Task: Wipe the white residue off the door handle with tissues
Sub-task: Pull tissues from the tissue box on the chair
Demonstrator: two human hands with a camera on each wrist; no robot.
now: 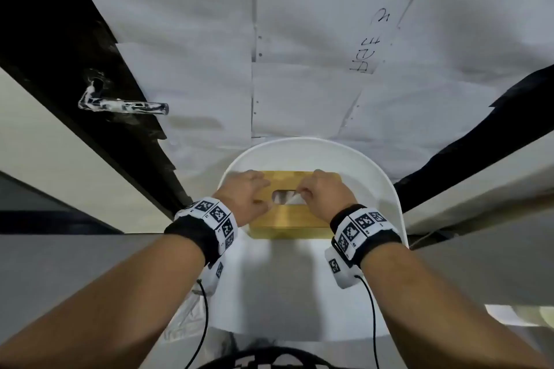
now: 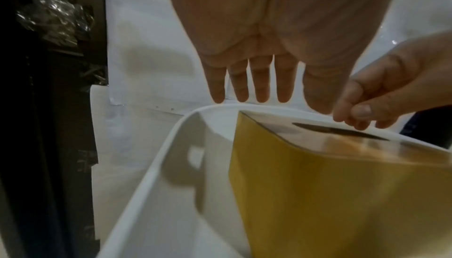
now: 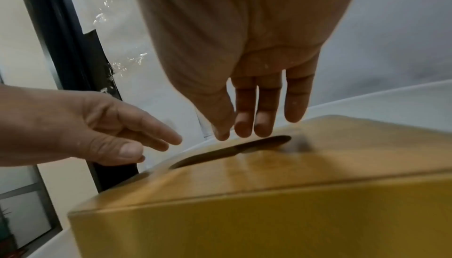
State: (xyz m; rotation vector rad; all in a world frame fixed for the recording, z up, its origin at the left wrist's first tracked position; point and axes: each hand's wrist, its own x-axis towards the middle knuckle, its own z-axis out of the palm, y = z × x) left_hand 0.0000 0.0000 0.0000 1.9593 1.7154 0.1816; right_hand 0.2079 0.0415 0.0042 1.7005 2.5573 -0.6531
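Head view: handwritten dark marks on a white paper sheet taped to the door, not legible. Metal lever door handle smeared with white residue, up left, well apart from both hands. Yellow cardboard tissue box on a white round-backed chair. Left hand laid flat on the box top, fingers relaxed. Right hand pinching a white tissue at the oval slot.

Left wrist view: left fingers straight, spread; right hand curled.

Right wrist view: thumb against fingertips above the slot; tissue unseen.
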